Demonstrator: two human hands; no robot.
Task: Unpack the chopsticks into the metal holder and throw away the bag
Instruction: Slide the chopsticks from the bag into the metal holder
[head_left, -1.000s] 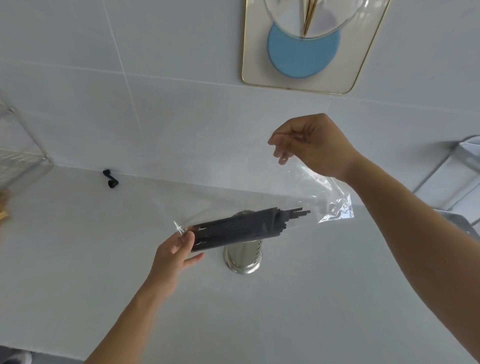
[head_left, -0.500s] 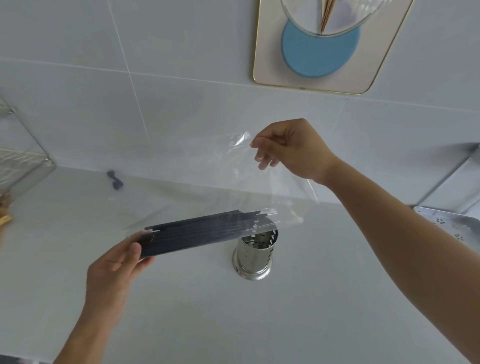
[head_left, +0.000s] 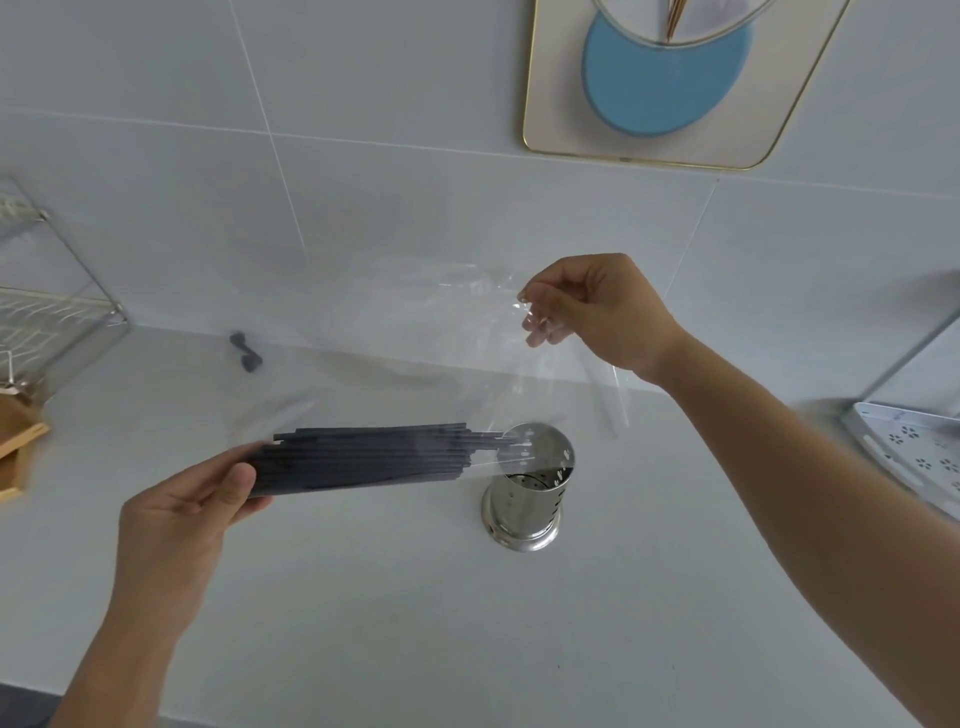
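A bundle of several dark chopsticks (head_left: 363, 460) lies nearly level in the air, gripped at its left end by my left hand (head_left: 192, 514). Their tips reach over the rim of the perforated metal holder (head_left: 530, 488), which stands upright on the white counter. My right hand (head_left: 592, 312) is raised above and behind the holder, pinching the edge of the clear plastic bag (head_left: 415, 322). The bag hangs spread out in front of the wall; it is transparent and its outline is hard to follow. The chopsticks look clear of the bag.
A small black object (head_left: 245, 352) lies on the counter by the wall. A wire rack (head_left: 47, 322) and a wooden piece (head_left: 15, 441) stand at the left. A white perforated tray (head_left: 914, 457) sits at the right. A tray with a blue disc (head_left: 660, 83) hangs on the tiled wall.
The chopsticks have come out of the bag as my left hand drew them left and my right hand lifted the bag. The bundle now points at the holder's rim.
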